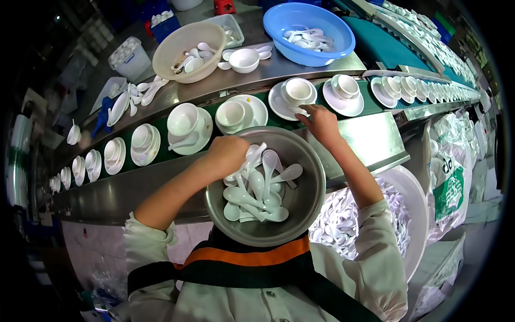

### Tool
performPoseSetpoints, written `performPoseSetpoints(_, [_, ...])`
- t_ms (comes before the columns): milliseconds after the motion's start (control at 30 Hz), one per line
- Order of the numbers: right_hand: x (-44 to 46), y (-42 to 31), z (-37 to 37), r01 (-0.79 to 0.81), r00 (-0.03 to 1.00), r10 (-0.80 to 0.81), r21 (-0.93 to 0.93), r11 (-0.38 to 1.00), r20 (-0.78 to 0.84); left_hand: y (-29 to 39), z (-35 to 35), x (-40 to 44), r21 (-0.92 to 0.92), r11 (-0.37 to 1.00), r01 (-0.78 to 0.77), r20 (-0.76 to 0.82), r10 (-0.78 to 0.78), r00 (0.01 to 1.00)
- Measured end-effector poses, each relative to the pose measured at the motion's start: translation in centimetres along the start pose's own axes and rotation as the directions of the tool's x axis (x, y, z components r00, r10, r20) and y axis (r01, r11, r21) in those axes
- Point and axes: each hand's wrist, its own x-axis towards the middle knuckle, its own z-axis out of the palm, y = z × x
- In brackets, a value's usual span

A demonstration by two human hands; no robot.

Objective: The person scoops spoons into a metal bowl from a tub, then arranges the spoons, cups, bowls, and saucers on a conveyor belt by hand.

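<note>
A steel basin (318, 188) full of white soup spoons (257, 185) sits in front of my body. My left hand (229, 154) is closed over its left rim, with white spoons at the fingers; exactly how many it grips is hidden. Beyond the basin, my right hand (321, 124) pinches the handle of a white spoon (296, 110) at the near edge of a white plate (277, 101). On that plate stands a small white bowl (298, 90). To its right, another plate (348, 109) carries a similar bowl (346, 86).
A green conveyor belt (211, 140) carries a row of plates with bowls across my front. On the steel ledge behind stand a blue basin (273, 32) and a cream basin (161, 53), both holding spoons. A large white tub (418, 214) of wrapped spoons is at my right.
</note>
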Motion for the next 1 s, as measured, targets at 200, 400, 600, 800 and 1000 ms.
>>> performPoseSetpoints(200, [-0.5, -7.0, -5.8, 0.104, 0.99, -0.14, 0.635, 0.765, 0.007, 1.1, -3.9, 3.0, -0.64, 0.728, -0.246, -0.364, -0.005, 0.931])
performPoseSetpoints(400, [0.6, -2.6, -4.1, -0.306, 0.945, 0.195, 0.503, 0.808, 0.261, 3.0, -0.8, 4.7, -0.617, 0.73, -0.292, -0.484, -0.06, 0.873])
performPoseSetpoints(600, [0.7, 6.8, 2.2, -0.359, 0.897, 0.332, 0.044, 0.932, 0.292, 6.1, 4.8, 1.8, -0.053, 0.943, -0.329, 0.011, 0.33, 0.944])
performPoseSetpoints(800, [-0.2, -0.1, -4.7, -0.085, 0.985, 0.074, 0.062, 0.994, 0.153, 4.4, 3.4, 2.7, -0.501, 0.84, -0.208, 0.029, 0.256, 0.966])
performPoseSetpoints(1000, [-2.7, -3.8, -9.6, 0.147, 0.901, -0.355, 0.594, 0.791, 0.25, 4.9, 0.3, 4.1, -0.671, 0.731, -0.124, 0.101, 0.255, 0.962])
